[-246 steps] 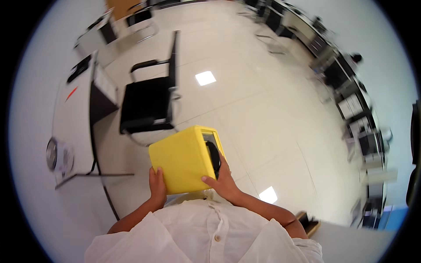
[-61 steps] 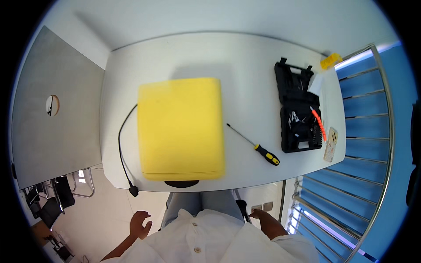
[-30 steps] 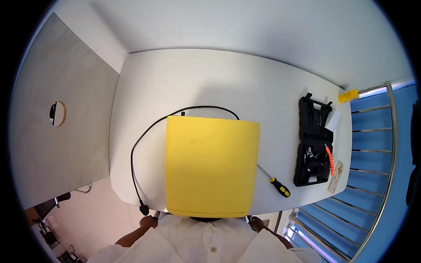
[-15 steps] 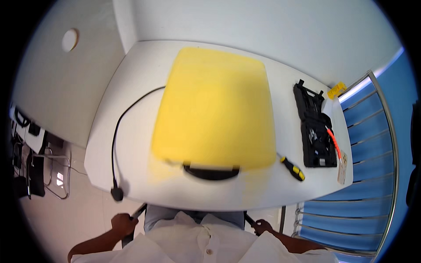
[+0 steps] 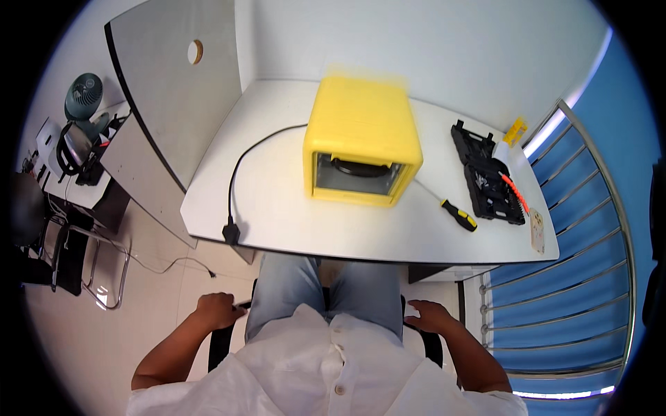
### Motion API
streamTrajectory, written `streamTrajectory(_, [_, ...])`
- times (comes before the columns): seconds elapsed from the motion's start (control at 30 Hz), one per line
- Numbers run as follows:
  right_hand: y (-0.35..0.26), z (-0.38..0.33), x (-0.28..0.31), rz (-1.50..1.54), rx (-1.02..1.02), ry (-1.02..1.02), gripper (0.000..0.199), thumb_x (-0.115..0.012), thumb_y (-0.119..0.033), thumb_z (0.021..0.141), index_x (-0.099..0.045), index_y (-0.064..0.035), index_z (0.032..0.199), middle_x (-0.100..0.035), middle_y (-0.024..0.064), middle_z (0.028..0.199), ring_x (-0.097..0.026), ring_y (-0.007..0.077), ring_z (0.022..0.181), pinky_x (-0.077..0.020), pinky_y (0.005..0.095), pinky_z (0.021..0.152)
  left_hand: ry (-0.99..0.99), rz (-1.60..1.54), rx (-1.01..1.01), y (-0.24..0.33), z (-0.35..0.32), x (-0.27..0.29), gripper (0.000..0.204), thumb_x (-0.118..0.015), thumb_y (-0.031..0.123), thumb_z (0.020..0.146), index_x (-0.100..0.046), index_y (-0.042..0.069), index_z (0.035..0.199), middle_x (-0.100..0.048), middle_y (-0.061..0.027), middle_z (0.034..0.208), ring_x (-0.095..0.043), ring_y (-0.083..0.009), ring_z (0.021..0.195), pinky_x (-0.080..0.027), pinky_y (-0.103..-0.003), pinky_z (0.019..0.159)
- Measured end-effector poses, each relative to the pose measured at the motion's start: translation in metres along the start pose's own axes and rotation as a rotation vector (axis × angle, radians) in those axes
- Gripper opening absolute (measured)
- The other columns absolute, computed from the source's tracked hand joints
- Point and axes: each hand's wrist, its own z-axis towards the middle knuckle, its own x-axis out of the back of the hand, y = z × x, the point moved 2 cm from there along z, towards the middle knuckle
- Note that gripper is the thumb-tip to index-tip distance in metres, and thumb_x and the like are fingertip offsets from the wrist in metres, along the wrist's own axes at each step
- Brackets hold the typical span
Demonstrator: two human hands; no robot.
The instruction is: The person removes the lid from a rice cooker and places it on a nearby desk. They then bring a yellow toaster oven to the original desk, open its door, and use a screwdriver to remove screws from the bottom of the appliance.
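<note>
- The left hand [image 5: 216, 310] rested low at the person's left side, fingers curled down onto the dark edge of the chair [image 5: 223, 340]; whether they gripped it could not be told.
- A black cable with its plug [image 5: 231, 232] hung over the table [image 5: 277, 215] edge, above and just inward of those fingers.
- A yellow box-shaped appliance [image 5: 362, 141] stood on the table, well beyond both hands, its glass front facing the person.
- A screwdriver [image 5: 451, 210] with a yellow and black handle lay above the right fingers, near the appliance.
- The right hand [image 5: 428, 317] rested on the chair's right edge, fingers spread slightly, clamped on nothing visible.
- An open black tool case [image 5: 489, 182] lay further right on the table.
</note>
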Motion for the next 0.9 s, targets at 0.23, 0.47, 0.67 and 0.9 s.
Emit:
streamTrajectory(0.23, [-0.108, 0.003, 0.160, 0.331, 0.615, 0.747, 0.063, -0.070, -0.023, 0.081, -0.045, -0.0067, 0.137, -0.058, 0.0109, 0.120, -0.057, 0.0224, 0.109, -0.0460, 0.0355, 0.092, 0.530, -0.983, -1.036, 0.062, 0.002, 0.163, 0.064, -0.063, 0.052, 0.085, -0.054, 0.006, 0.128, -0.056, -0.0100, 0.128, -0.053, -0.0220, 0.116, -0.041, -0.037, 0.096])
streamTrajectory(0.47, [-0.162, 0.095, 0.182, 0.403, 0.635, 1.101, 0.100, -0.074, -0.008, 0.075, -0.007, -0.0063, 0.149, -0.023, 0.0208, 0.147, -0.035, 0.0355, 0.131, -0.0393, 0.0434, 0.101, 1.050, -1.023, -0.977, 0.140, 0.099, 0.248, 0.057, -0.042, 0.046, 0.095, -0.040, 0.014, 0.142, -0.022, -0.0150, 0.154, -0.019, -0.0300, 0.143, -0.019, -0.042, 0.114])
streamTrajectory(0.67, [-0.168, 0.141, 0.236, 0.371, 0.690, 1.089, 0.094, -0.074, -0.009, 0.075, -0.013, -0.0051, 0.147, -0.027, 0.0219, 0.145, -0.035, 0.0406, 0.128, -0.0323, 0.0455, 0.106, 1.037, -1.057, -0.892, 0.136, 0.151, 0.289, 0.054, -0.039, 0.047, 0.098, -0.042, 0.013, 0.140, -0.022, -0.0160, 0.154, -0.018, -0.0306, 0.143, -0.018, -0.041, 0.114])
streamTrajectory(0.9, [-0.230, 0.161, 0.235, -0.369, 0.881, 1.599, 0.048, -0.074, -0.007, 0.066, -0.064, -0.0154, 0.112, -0.055, 0.0025, 0.114, -0.047, 0.0244, 0.109, -0.0364, 0.0430, 0.091, 0.931, -1.383, -0.992, 0.130, 0.196, 0.284, 0.077, -0.021, 0.063, 0.096, -0.017, 0.009, 0.151, -0.019, -0.0123, 0.155, -0.015, -0.0246, 0.144, -0.013, -0.037, 0.116])
